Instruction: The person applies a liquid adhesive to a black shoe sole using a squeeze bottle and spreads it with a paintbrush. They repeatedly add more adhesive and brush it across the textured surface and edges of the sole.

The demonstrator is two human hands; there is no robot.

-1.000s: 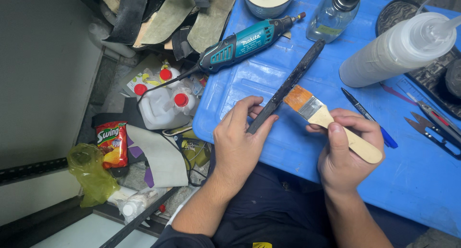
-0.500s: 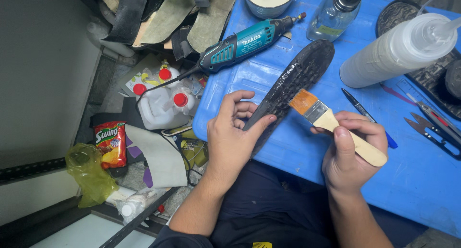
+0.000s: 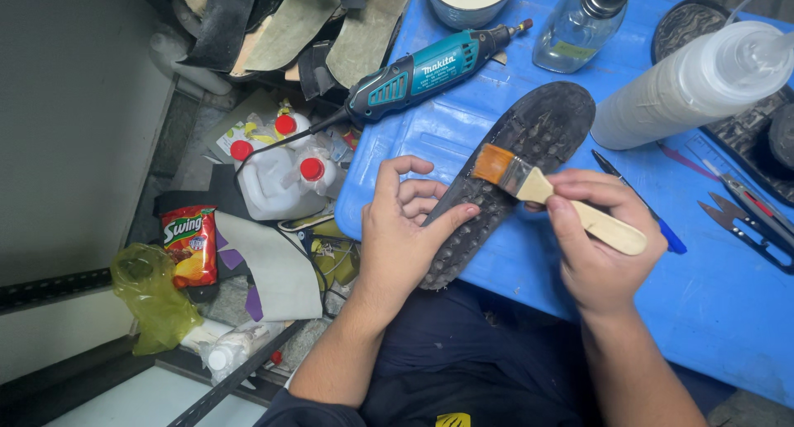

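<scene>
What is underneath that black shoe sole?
The shoe sole lies on the blue board; the left hand grips its edge. What the sole covers cannot be seen.

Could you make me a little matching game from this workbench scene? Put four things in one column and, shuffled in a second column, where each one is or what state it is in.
Things:
1. brush
2. sole
3. rotary tool
4. snips

Places or states:
A. lying on the blue table by its right edge
B. held in the right hand, bristles on dark rubber
C. lying untouched near the table's far left corner
D. steadied by the left hand, tread side up

Pairs: 1-B, 2-D, 3-C, 4-A
</scene>
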